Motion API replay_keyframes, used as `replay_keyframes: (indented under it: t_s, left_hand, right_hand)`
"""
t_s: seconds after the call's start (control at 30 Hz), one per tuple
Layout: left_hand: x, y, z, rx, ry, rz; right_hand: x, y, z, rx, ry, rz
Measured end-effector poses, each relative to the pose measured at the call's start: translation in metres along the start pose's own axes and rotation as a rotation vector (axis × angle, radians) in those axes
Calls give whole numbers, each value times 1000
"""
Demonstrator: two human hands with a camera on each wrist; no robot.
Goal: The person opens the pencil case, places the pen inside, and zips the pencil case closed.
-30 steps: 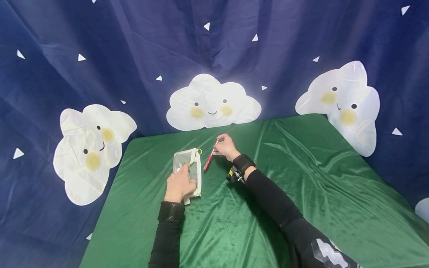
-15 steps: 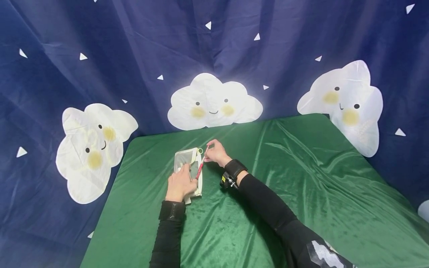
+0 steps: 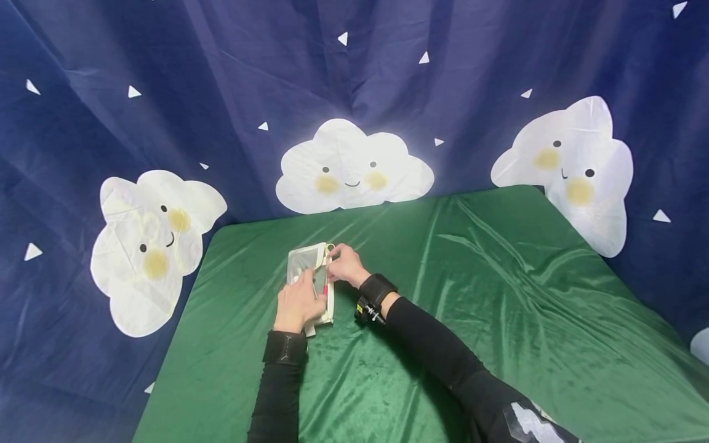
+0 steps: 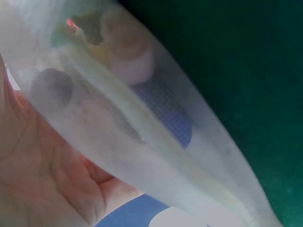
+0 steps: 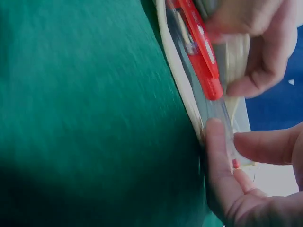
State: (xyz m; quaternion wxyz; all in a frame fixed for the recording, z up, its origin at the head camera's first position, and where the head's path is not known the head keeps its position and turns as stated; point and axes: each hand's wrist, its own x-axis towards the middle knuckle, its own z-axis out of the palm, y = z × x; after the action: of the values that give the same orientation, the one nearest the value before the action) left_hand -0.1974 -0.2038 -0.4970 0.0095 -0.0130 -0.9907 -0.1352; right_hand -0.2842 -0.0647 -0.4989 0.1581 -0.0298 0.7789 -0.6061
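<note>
A translucent pencil case with cream edging lies on the green cloth, its opening facing right. My left hand holds the case, with fingers over its top and thumb near the opening; in the left wrist view its palm stands beside the cloudy wall. At the opening, my right hand pinches a red pen by its clear barrel. The red end with the clip lies inside the opening, pointing toward my left thumb. Blurred shapes, one of them blue, show through the case wall.
Green velvety cloth with shallow wrinkles covers the table. A ring hangs at the case's far corner. Behind stands a dark blue curtain printed with white clouds and triangles.
My right hand has carried the red pen leftward from beside the case into its opening. My left hand has stayed on the case throughout.
</note>
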Motion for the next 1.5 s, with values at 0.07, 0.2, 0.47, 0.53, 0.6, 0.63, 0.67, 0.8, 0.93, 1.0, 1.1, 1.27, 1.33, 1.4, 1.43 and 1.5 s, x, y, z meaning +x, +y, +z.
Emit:
replay_keyframes:
  t_s: [0.07, 0.2, 0.47, 0.53, 0.6, 0.63, 0.67, 0.8, 0.93, 1.0, 1.1, 1.27, 1.33, 1.4, 1.43, 1.5]
  left_hand:
    - [0, 0, 0, -2, 4, 1]
    - [1, 1, 0, 1, 10, 4]
    - [0, 1, -1, 2, 5, 0]
    - [0, 0, 0, -5, 10, 2]
    - [0, 0, 1, -11, 13, 3]
    - [-1, 0, 1, -15, 16, 3]
    - [0, -1, 2, -17, 20, 3]
    - [0, 0, 3, -18, 32, 4]
    - [0, 3, 3, -15, 19, -3]
    - [1, 5, 4, -10, -2, -7]
    - [1, 8, 4, -8, -31, -9]
    - [0, 13, 2, -45, -90, -16]
    - [-1, 15, -2, -64, -126, -25]
    - [-3, 16, -7, -78, -170, -33]
    - [-3, 16, -9, -86, -192, -37]
    - [-4, 16, -16, -101, -232, -33]
  right_hand:
    - [-3, -1, 2, -50, 8, -6]
    - [-7, -2, 4, -143, 22, -35]
    - [-17, -5, 7, -306, 23, -69]
    - [-19, -5, 9, -293, -3, -56]
    - [-22, -6, 11, -257, -36, -32]
    - [-23, -5, 12, -236, -55, -21]
    - [-24, -5, 13, -220, -71, -12]
    - [-28, -5, 16, -210, -95, -15]
    - [-30, -4, 15, -246, -104, -37]
    - [-30, -3, 13, -254, -118, -47]
    - [-28, -4, 11, -256, -141, -66]
    - [-24, -4, 4, -268, -214, -77]
    - [-22, -4, 1, -279, -251, -76]
    - [-21, -6, -2, -283, -280, -71]
    - [-20, -6, -3, -286, -290, -69]
    - [-18, -8, -6, -296, -304, -68]
